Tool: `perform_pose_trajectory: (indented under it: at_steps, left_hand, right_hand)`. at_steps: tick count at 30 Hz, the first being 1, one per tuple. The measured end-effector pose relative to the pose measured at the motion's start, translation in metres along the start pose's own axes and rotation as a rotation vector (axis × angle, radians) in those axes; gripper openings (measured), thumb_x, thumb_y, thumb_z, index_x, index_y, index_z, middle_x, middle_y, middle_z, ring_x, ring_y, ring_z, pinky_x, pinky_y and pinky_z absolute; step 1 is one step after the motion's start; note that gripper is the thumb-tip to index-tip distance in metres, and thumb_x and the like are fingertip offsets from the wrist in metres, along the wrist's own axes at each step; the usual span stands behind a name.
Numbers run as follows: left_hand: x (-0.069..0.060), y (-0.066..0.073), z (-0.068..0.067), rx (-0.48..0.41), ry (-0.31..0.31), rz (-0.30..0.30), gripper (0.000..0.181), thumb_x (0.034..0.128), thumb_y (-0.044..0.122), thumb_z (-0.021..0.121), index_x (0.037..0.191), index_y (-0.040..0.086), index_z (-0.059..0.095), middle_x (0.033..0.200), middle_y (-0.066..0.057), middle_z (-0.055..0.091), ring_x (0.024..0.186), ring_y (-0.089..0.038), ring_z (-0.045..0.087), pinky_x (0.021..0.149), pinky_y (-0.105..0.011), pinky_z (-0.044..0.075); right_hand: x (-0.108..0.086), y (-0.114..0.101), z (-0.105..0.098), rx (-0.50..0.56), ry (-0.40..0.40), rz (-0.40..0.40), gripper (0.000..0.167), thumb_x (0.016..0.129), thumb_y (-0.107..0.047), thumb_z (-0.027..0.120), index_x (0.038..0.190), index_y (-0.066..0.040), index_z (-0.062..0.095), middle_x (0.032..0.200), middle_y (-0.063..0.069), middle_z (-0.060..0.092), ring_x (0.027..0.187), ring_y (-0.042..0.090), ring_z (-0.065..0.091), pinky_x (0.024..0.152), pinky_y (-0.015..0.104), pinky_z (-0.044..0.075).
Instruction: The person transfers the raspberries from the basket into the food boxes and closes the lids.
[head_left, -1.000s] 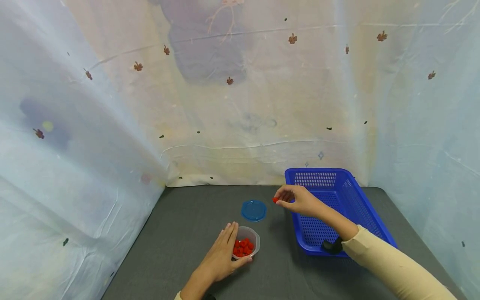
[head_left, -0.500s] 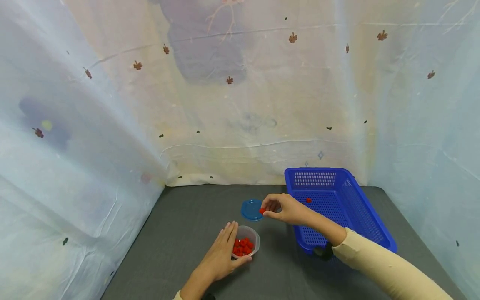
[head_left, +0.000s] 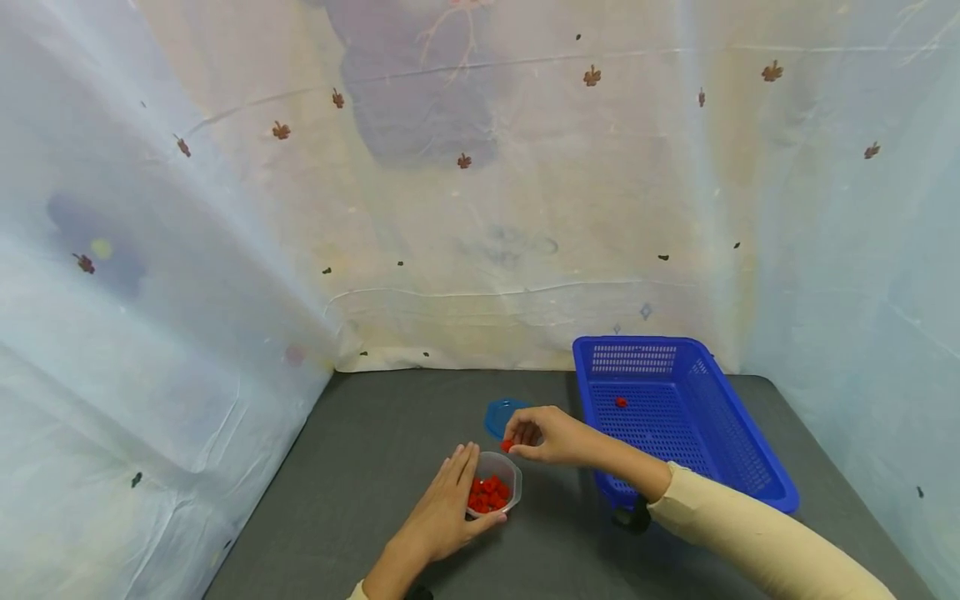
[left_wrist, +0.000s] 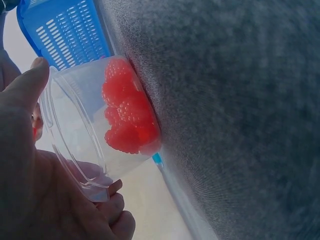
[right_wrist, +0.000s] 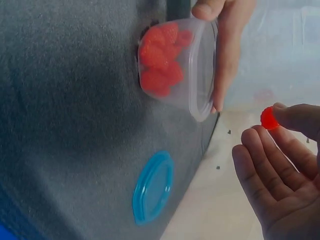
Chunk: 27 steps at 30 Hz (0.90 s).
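Note:
My left hand (head_left: 442, 508) holds a clear plastic tub (head_left: 512, 475) at its rim, thumb on the near side and fingers on the far side. Several red raspberries (left_wrist: 127, 112) fill the bottom of the tub, which stands upright on the table. Between thumb and index finger, my right hand (head_left: 555, 435) pinches a single raspberry (right_wrist: 269, 118), held just above and beyond the tub; its other fingers are loosely extended. Another raspberry (head_left: 621, 402) lies inside the blue plastic basket (head_left: 750, 450). Behind the tub is a round blue lid (right_wrist: 154, 187), partly hidden by my right hand in the head view.
The dark grey cloth-covered table (head_left: 360, 450) carries everything. The basket stands at the right, under my right forearm, with its raised perforated walls. A pale patterned sheet (head_left: 480, 250) hangs behind the table and along both sides.
My right hand has moved left and nearer, from the basket's edge across the lid to the tub, with the raspberry in its fingers. The raspberry in the basket has come into view. My left hand stays.

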<state>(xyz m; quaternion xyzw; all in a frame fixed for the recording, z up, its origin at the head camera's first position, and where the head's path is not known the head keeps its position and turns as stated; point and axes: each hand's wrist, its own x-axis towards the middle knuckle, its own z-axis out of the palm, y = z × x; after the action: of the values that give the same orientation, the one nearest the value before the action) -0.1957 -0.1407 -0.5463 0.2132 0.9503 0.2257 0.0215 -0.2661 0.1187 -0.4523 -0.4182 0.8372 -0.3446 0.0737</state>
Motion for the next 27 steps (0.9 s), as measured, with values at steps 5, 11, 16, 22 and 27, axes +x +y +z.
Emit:
perform_pose_trajectory:
  at_steps: [5, 11, 16, 22, 27]
  left_hand:
    - [0.0, 0.0, 0.0, -0.007, -0.005, 0.0, 0.112, 0.0956, 0.073, 0.066, 0.172, 0.006, 0.019, 0.179, -0.014, 0.019, 0.165, -0.035, 0.017, 0.131, -0.06, 0.022]
    - [0.0, -0.001, 0.001, -0.002, -0.003, -0.001, 0.112, 0.0957, 0.073, 0.066, 0.172, 0.006, 0.019, 0.179, -0.013, 0.019, 0.165, -0.035, 0.016, 0.131, -0.06, 0.022]
    - [0.0, 0.0, 0.001, -0.007, 0.004, 0.001, 0.112, 0.0957, 0.072, 0.067, 0.172, 0.006, 0.02, 0.179, -0.014, 0.019, 0.165, -0.035, 0.016, 0.131, -0.06, 0.022]
    - [-0.001, 0.002, -0.001, -0.015, 0.024, 0.019, 0.111, 0.096, 0.07, 0.068, 0.171, 0.004, 0.021, 0.177, -0.017, 0.022, 0.164, -0.037, 0.019, 0.131, -0.061, 0.023]
    - [0.001, 0.002, -0.001, -0.014, 0.014, 0.012, 0.112, 0.0957, 0.071, 0.068, 0.172, 0.004, 0.02, 0.178, -0.017, 0.021, 0.164, -0.037, 0.019, 0.132, -0.059, 0.021]
  right_hand:
    - [0.004, -0.001, 0.007, 0.0, -0.014, -0.01, 0.011, 0.103, -0.015, 0.076, 0.111, -0.01, 0.073, 0.096, -0.005, 0.073, 0.087, 0.003, 0.068, 0.082, 0.024, 0.062]
    - [0.006, -0.006, 0.011, 0.027, -0.024, -0.025, 0.016, 0.103, -0.014, 0.076, 0.116, -0.006, 0.072, 0.098, -0.004, 0.072, 0.088, 0.004, 0.068, 0.084, 0.028, 0.064]
    - [0.005, -0.007, 0.006, 0.017, 0.0, -0.002, 0.011, 0.103, -0.015, 0.075, 0.114, -0.012, 0.073, 0.098, -0.007, 0.072, 0.089, 0.003, 0.068, 0.086, 0.027, 0.063]
    - [-0.001, -0.004, -0.006, -0.022, 0.049, 0.006, 0.009, 0.104, -0.017, 0.074, 0.113, -0.017, 0.072, 0.1, -0.008, 0.072, 0.09, 0.004, 0.069, 0.086, 0.026, 0.062]
    - [-0.009, -0.001, -0.02, -0.025, 0.093, 0.013, 0.01, 0.104, -0.017, 0.074, 0.114, -0.015, 0.072, 0.1, -0.005, 0.072, 0.089, 0.009, 0.069, 0.085, 0.031, 0.063]
